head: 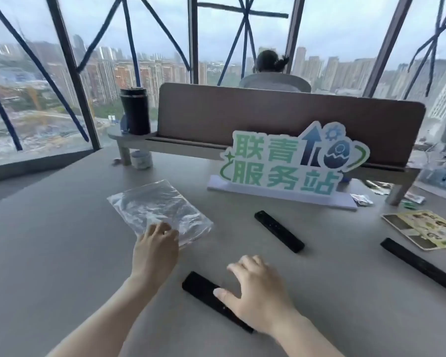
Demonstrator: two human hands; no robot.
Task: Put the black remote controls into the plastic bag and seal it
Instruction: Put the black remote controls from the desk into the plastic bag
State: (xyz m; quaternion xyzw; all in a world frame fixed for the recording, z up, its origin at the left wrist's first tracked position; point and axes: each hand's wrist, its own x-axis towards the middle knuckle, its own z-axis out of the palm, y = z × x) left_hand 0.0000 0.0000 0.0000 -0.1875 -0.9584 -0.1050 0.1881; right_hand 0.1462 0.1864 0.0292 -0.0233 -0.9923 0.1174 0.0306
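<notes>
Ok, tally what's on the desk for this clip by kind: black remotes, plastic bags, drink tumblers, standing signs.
Black remote controls: 3, near remote under the right hand, middle remote, right remote
Plastic bags: 1, plastic bag, left hand at its near edge
Black tumblers: 1, tumbler
Standing signs: 1, sign
Total: 6

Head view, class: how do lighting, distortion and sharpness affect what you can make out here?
Head view: soft overcast window light, faint shadows; wide-angle lens bends the window frames; the plastic bag shows pale glare; the right hand over the nearest remote is slightly smeared; skyline hazy.
</notes>
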